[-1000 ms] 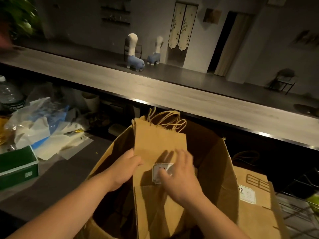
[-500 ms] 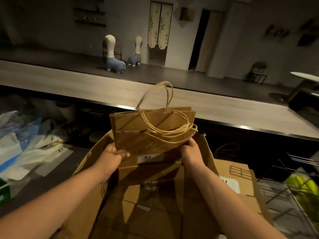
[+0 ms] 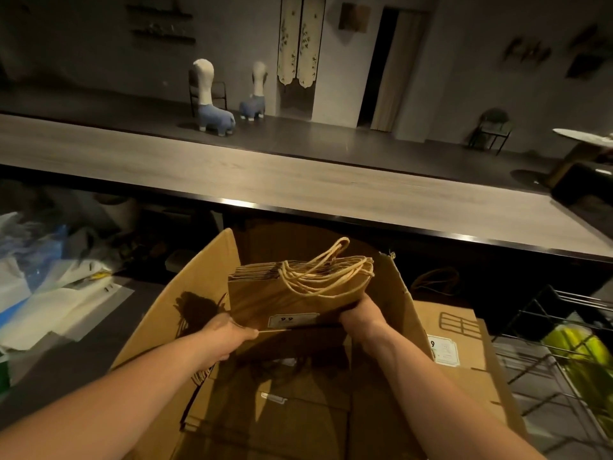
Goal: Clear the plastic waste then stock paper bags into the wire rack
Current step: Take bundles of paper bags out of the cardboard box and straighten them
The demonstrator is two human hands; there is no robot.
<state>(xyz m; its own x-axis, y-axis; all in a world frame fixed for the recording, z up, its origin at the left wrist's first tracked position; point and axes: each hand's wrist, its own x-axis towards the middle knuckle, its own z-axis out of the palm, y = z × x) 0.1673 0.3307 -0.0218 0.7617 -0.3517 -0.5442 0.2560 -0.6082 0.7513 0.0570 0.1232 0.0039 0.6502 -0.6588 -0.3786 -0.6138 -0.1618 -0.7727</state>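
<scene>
Head view. Stack of paper bags [image 3: 295, 293], flat-folded brown kraft, held roughly level above the open cardboard box [image 3: 205, 280]. Many folded edges show at the stack's far top-left. Twisted paper-cord handles [image 3: 326, 270] lie loose across the top, one loop arching upward.

Left hand [image 3: 227, 333] grips the stack's near-left corner, thumb on top, fingers curled under. Right hand [image 3: 360, 315] grips the near-right corner, fingers wrapped beneath and out of sight. Both forearms reach in from the bottom edge.

Writing: white label [image 3: 292, 320] on the near face of the stack, dark marks that look like "99"; too blurred to be sure. A second carton [image 3: 461, 356], just right of the open box, carries a white sticker with a "9" and a printed grid mark; the rest is unreadable.

More flat brown bags [image 3: 275, 410] lie inside the box, below the held stack. Box flaps stand up on left and right, close beside both wrists.

Wire rack [image 3: 560, 346] at far right, dark wire, with something yellow-green inside; well apart from the stack, the second carton between them. Plastic waste [image 3: 43, 293], white and blue sheets, heaped on the dark surface at left. A long counter [image 3: 298, 184] runs across behind the box.
</scene>
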